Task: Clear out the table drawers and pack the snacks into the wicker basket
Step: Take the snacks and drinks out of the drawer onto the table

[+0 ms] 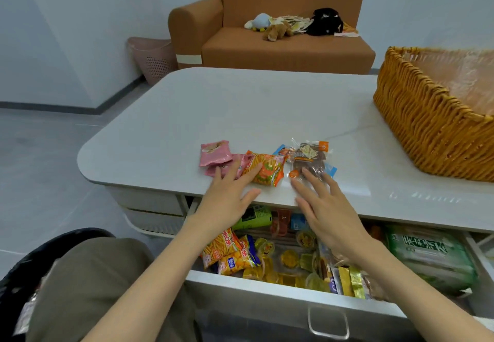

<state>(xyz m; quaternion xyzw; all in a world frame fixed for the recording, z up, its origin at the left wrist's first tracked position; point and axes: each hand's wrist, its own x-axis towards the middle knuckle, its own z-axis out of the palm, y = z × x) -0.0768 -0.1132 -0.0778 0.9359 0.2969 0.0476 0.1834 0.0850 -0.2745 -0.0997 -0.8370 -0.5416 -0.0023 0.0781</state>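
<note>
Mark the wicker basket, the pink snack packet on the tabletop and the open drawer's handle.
wicker basket (417, 128), head view, on its woven side wall.
pink snack packet (215, 153), head view, middle of its wrapper.
drawer handle (328, 335), head view, on its lower bar.

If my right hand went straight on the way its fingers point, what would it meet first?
Likely the clear packet of brown snacks; fingertips of the right hand sit at its near edge.
</note>
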